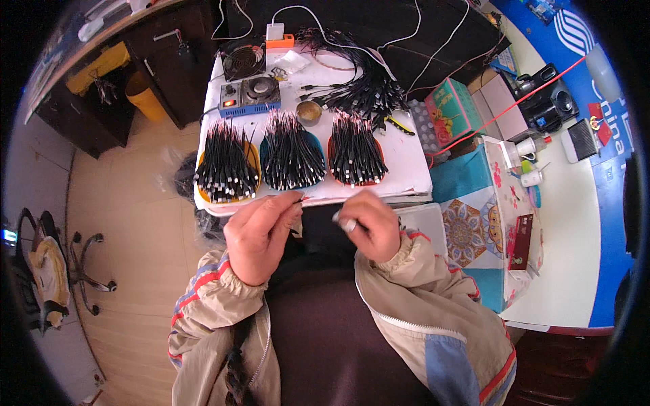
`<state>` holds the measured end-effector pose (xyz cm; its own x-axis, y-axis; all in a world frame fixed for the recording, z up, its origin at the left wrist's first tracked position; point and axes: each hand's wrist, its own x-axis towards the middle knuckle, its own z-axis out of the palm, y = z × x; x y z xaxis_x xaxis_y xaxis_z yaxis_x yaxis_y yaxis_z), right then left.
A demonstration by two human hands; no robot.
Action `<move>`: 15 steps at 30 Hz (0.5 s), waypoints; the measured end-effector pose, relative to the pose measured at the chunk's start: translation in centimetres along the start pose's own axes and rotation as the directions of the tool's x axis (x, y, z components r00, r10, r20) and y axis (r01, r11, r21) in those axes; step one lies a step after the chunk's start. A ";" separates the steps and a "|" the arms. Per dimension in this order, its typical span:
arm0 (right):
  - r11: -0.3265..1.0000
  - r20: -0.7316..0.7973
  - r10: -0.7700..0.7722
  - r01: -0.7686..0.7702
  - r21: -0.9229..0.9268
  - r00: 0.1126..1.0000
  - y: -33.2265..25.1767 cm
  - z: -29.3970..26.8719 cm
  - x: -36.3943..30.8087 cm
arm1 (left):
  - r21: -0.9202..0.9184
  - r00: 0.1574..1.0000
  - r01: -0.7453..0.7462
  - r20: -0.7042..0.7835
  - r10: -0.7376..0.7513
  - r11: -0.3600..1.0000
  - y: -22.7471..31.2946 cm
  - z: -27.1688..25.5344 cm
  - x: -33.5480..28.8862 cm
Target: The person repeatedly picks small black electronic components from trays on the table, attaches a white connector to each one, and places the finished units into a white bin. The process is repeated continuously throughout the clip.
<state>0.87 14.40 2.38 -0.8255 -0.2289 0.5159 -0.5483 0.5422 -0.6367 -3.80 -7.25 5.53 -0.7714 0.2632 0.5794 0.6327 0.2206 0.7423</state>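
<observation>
Jutting from pinched left fingers: reddish wire tip; right fingers curled, cannot tell if holding.

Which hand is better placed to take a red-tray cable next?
Probably the right hand: it is nearer the red tray; the left hand is nearer the yellow tray. Blur hides the right hand's grip.

- Light: bright and fairly even; pale sheen on the floor, nine o'clock.
- Shadow: dark cabinet, between ten and eleven.
- Glow: small bluish-white light, nine o'clock rim.
- Blur: right hand, near centre toward four.
- Distortion: edges bowed; rim blackened all round.
</observation>
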 end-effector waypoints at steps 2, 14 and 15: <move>0.999 0.120 0.015 -0.021 0.045 0.993 2.2 0.6 -1.6 | 0.138 0.999 -0.029 0.027 0.026 0.990 0.0 0.1 2.3; 0.949 0.363 0.185 -0.261 0.174 0.913 12.5 4.3 -8.5 | 0.341 0.889 -0.116 0.454 -0.056 0.933 -15.5 10.1 15.6; 0.950 0.353 0.183 -0.258 0.178 0.918 12.9 4.4 -8.7 | 0.352 0.883 -0.136 0.467 -0.047 0.926 -16.9 10.8 15.6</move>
<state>0.33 19.86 -12.83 -0.9052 -0.3960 0.1544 -0.3313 0.4300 -0.8398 -25.84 3.32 -1.62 -0.6796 0.6604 0.3193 0.7149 0.4988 0.4900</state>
